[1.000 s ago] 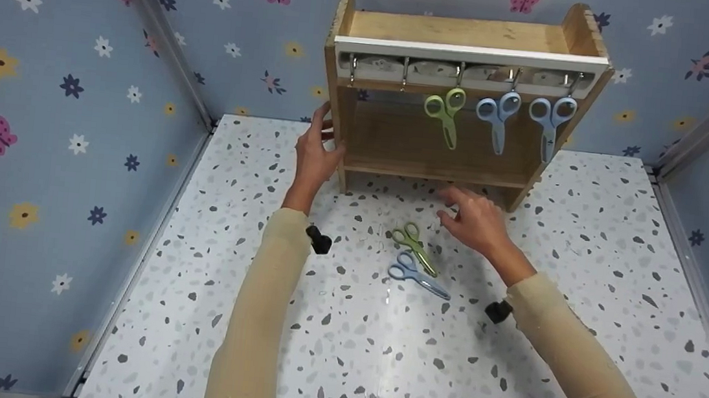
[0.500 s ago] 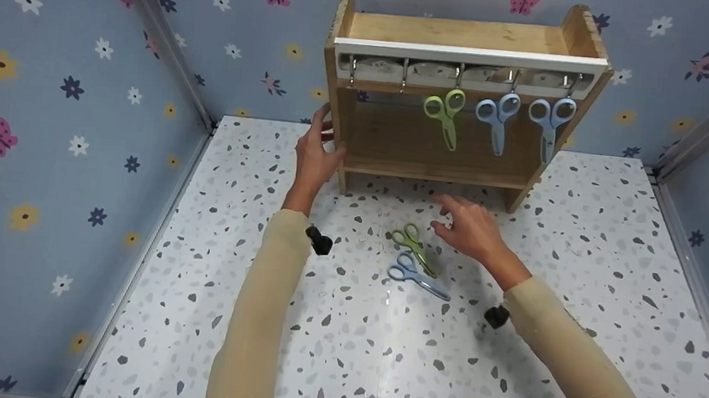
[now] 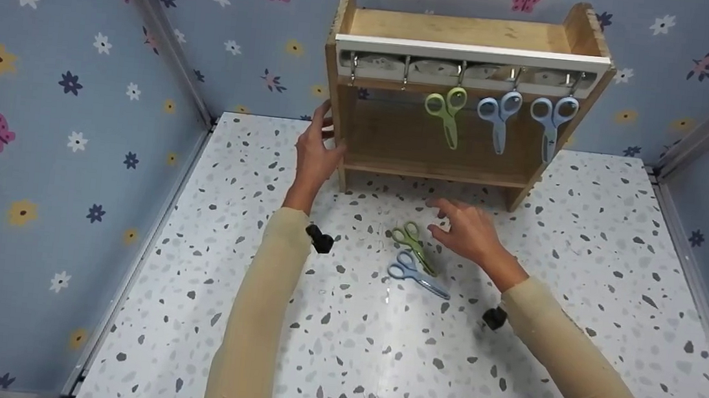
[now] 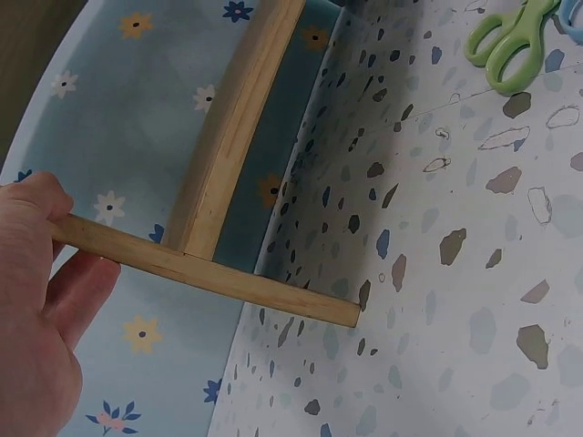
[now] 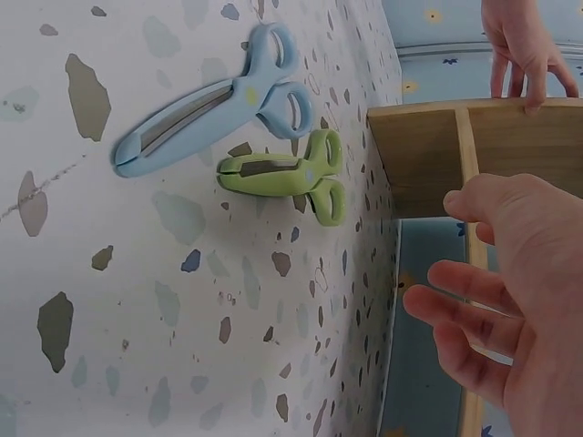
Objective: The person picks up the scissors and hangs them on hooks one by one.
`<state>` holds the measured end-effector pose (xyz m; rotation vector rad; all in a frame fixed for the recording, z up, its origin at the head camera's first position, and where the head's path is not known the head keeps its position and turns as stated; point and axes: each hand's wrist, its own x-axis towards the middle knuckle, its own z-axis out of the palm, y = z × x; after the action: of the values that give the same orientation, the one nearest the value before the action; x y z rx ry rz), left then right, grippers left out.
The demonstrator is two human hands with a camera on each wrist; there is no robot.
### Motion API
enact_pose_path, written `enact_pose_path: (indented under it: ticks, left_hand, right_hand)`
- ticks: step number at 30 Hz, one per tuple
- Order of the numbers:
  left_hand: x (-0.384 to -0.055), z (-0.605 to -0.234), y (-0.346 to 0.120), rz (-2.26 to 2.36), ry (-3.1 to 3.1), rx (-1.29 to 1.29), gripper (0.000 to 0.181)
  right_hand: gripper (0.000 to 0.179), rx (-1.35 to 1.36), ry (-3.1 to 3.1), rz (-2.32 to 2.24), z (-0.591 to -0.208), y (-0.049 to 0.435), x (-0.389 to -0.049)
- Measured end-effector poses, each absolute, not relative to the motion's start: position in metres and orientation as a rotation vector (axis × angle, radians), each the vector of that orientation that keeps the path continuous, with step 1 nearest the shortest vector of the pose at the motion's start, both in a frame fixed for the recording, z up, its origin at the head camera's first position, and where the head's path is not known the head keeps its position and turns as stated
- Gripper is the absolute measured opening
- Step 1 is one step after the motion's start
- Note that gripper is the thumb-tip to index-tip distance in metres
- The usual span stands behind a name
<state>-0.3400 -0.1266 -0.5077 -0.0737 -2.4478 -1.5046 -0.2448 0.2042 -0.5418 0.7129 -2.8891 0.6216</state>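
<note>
My left hand grips the left side panel of a small wooden shelf; in the left wrist view its thumb and fingers lie on either side of the panel's edge. In front of the shelf, my right hand is held with loosely bent fingers and nothing in them. Just to its left on the tabletop lie green scissors and light blue scissors, blades pointing toward the right. From the shelf's hooks hang another green pair of scissors and two blue pairs, one in the middle and one at the right.
A metal hook rail runs along the shelf's upper front, its two left hooks at the left end. The speckled white tabletop is bounded by blue flowered walls at left, back and right.
My right hand has drawn slightly left and back from the shelf, toward the scissors on the table. My left hand stays on the side panel, and the scissors have not moved.
</note>
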Motion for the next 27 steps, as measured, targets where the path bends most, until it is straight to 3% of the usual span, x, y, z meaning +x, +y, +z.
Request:
enact_pose_path:
  ticks: [12, 27]
  left_hand:
    - [-0.337, -0.509, -0.125, -1.457, -2.405, -0.15, 0.077]
    - [-0.34, -0.509, -0.129, -1.439, -2.45, -0.12, 0.076]
  right_hand:
    - [0.041, 0.768, -2.887, 0.609, -0.549, 0.207, -0.241]
    - [0.053, 0.722, -2.971, 0.58, -0.555, 0.205, -0.237]
